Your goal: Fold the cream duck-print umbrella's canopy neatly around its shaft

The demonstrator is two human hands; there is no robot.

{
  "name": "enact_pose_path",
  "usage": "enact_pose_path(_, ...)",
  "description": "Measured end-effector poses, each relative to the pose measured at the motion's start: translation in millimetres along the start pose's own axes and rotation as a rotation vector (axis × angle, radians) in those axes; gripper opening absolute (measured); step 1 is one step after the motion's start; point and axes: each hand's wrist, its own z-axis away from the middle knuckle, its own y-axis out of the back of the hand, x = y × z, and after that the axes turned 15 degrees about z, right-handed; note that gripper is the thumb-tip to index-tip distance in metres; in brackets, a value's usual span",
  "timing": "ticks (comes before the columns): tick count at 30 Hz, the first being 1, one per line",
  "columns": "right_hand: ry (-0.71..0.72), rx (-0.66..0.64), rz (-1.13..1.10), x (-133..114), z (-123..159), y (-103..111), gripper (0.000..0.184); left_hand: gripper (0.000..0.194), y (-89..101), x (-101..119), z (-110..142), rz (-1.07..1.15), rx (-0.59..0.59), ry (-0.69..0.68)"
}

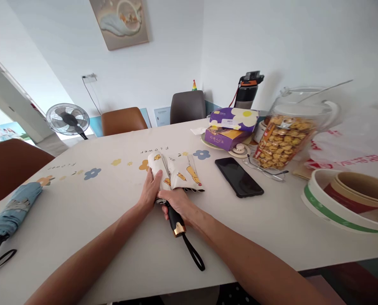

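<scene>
A collapsed white umbrella (182, 173) with small cartoon prints lies at the middle of the table, its fabric partly loose on the right side. My left hand (151, 188) is wrapped along the left edge of the folded fabric. Around the base of the canopy, just above the black handle (175, 218), my right hand (177, 202) is closed. A gold band and a black wrist strap (193, 252) hang from the handle's end toward me. Some of the fingers are hidden under the umbrella.
A blue folded umbrella (17, 207) lies at the left. To the right are a black phone (238, 177), eyeglasses (266, 169), a purple box (223, 137), a tissue pack (235, 118), a snack jar (284, 140), a bottle (248, 91) and paper bowls (322, 203). Chairs (123, 120) stand behind.
</scene>
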Motion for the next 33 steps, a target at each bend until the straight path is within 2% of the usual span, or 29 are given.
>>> enact_pose_path(4, 0.023, -0.047, 0.022, -1.6, 5.5, -1.0, 0.017, 0.046, -0.8, 10.4, 1.9, 0.349, 0.004, 0.226)
enact_pose_path(10, 0.096, -0.105, 0.052, 1.5, 5.2, 0.2, 0.016, 0.040, -1.3, 21.2, 1.7, 0.606, -0.011, 0.508)
enact_pose_path(14, 0.165, -0.097, 0.038, 2.8, 1.0, 0.9, 0.019, 0.037, 0.2, 24.8, -1.5, 0.638, -0.026, 0.543)
enact_pose_path(19, 0.192, 0.006, -0.033, -0.4, 2.0, -0.2, 0.038, 0.034, 0.5, 29.6, -2.2, 0.637, -0.037, 0.566)
enact_pose_path(22, 0.207, -0.078, -0.145, -0.8, 4.7, -1.2, 0.047, 0.038, 0.7, 30.6, 0.5, 0.674, -0.042, 0.601)
enact_pose_path(24, 0.143, -0.179, -0.182, 0.4, 5.1, -2.0, 0.045, 0.042, 2.2, 29.0, 0.7, 0.633, -0.066, 0.643)
enact_pose_path(26, 0.066, -0.222, -0.181, 2.1, 3.7, -2.6, 0.038, 0.043, 5.1, 25.6, -1.9, 0.549, -0.089, 0.602)
enact_pose_path(28, 0.021, -0.190, -0.171, 3.5, 1.0, -2.4, 0.031, 0.045, 8.9, 21.1, -6.6, 0.412, -0.123, 0.501)
enact_pose_path(30, 0.012, -0.140, -0.192, 3.7, -1.9, -1.1, 0.027, 0.049, 12.6, 17.1, -11.6, 0.179, -0.135, 0.381)
enact_pose_path(33, 0.004, -0.111, -0.277, 2.7, -5.8, 2.1, 0.023, 0.052, 15.1, 17.4, -15.0, -0.290, -0.012, 0.096)
